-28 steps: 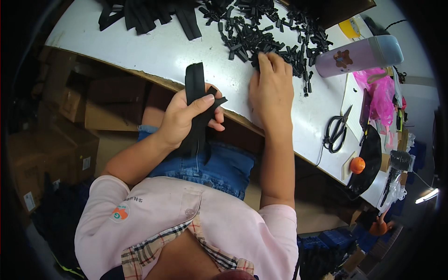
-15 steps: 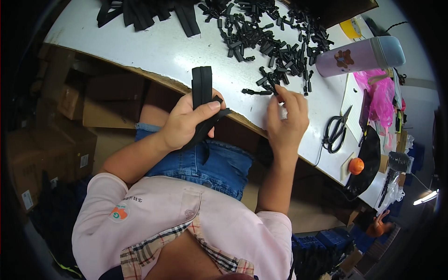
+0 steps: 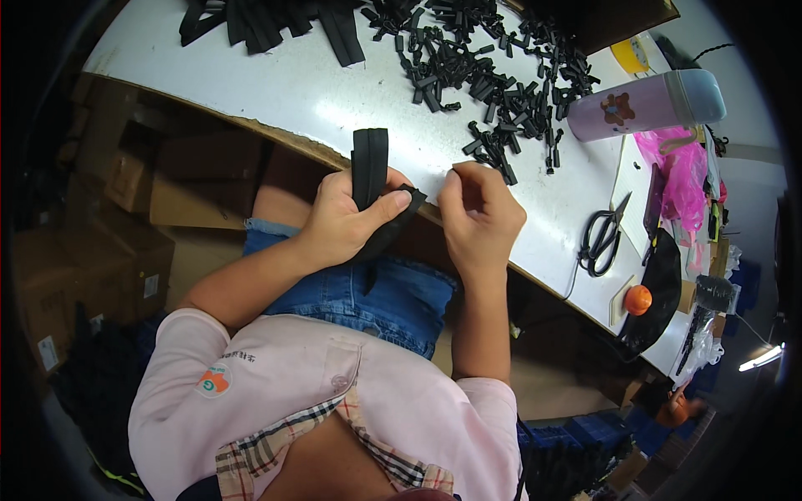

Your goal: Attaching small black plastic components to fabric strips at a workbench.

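Observation:
A folded black zipper tape (image 3: 370,167) is gripped in my left hand (image 3: 347,217), thumb pressed on it; one length stands up above the fingers and another hangs below. To its right, just over the table edge, my right hand (image 3: 483,219) is closed in a pinch. Its fingers mostly hide a small black zipper slider, with only a dark bit at the fingertips. Beyond that hand, many black zipper sliders with pulls (image 3: 501,100) lie in a loose heap on the white table (image 3: 292,92).
More black zipper tapes (image 3: 276,25) lie at the far left. Toward the right are a lilac bottle (image 3: 626,108), black-handled scissors (image 3: 600,238), a pink plastic bag (image 3: 681,188) and an orange round object (image 3: 637,300). Cardboard boxes (image 3: 200,179) stand below the table at left.
My right hand has drawn back from the heap toward my left hand, fingers closing. The slider lying nearest me has gone from the table. My left hand and tape shifted slightly right.

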A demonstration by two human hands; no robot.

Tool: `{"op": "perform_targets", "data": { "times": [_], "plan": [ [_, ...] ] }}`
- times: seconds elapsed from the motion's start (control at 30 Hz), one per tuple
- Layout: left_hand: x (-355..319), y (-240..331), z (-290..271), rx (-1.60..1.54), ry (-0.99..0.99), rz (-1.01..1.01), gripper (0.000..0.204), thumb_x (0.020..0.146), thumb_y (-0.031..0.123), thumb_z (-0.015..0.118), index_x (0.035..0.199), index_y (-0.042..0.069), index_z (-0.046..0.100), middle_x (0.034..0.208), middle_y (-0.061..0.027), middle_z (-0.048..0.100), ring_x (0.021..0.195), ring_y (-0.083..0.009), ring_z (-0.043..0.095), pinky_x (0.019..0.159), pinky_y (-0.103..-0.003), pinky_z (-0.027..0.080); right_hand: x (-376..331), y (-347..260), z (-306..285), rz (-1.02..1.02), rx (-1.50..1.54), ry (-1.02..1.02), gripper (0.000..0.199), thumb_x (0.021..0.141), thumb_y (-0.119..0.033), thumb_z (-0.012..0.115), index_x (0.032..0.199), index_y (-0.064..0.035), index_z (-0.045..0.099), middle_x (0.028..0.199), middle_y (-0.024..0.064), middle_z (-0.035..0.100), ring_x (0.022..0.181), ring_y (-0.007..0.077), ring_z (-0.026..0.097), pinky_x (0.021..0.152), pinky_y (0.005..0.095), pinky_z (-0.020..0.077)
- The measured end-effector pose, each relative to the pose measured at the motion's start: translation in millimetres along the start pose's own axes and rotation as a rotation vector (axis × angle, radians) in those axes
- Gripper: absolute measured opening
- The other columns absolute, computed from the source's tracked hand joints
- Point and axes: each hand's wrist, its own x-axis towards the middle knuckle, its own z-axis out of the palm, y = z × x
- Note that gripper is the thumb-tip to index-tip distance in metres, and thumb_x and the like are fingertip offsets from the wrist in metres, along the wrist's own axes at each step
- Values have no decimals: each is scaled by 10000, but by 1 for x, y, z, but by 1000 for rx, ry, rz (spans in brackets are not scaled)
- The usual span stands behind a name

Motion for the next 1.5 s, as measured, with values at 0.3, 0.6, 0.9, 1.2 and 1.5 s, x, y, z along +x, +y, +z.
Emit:
{"op": "perform_targets", "data": {
  "times": [0.3, 0.6, 0.9, 1.2, 1.5],
  "plan": [
    [3, -5, 6, 89, 20, 219, 114, 766, 87, 603, 839, 2, 584, 664, 26, 527, 609, -27, 462, 554, -176, 393, -24, -3, 8, 73, 563, 79, 123, 710, 38, 600, 826, 9, 572, 761, 98, 586, 667, 129, 555, 588, 217, 448],
    [0, -2, 13, -28, 87, 186, 141, 769, 73, 588, 893, 8, 570, 716, 15, 528, 623, -29, 465, 575, -177, 402, -23, -12, 6, 185, 777, 37, 90, 746, 48, 575, 830, 22, 558, 842, 67, 540, 703, 102, 542, 590, 187, 443],
    [1, 3, 11, -108, 2, 291, 171, 791, 60, 546, 942, -19, 546, 808, -43, 560, 700, -74, 522, 629, -198, 431, -30, -14, 12, 398, 1044, -7, 45, 770, 15, 564, 789, 31, 526, 720, 43, 518, 548, 51, 463, 468, 162, 373],
    [0, 13, 3, -92, -136, 144, 179, 783, 81, 554, 925, -26, 571, 803, -33, 545, 690, -77, 514, 610, -195, 423, -23, -4, -4, 629, 1355, -281, 71, 765, -29, 580, 774, 18, 527, 626, 33, 508, 472, 52, 425, 415, 168, 333],
    [-1, 15, 8, 41, -52, 249, 172, 800, 108, 526, 918, -13, 553, 851, -48, 512, 506, -13, 416, 420, -131, 314, -35, -13, 8, 298, 954, -114, 87, 814, -65, 540, 840, 8, 502, 700, -2, 488, 545, 29, 424, 488, 145, 330]
  ]
}}
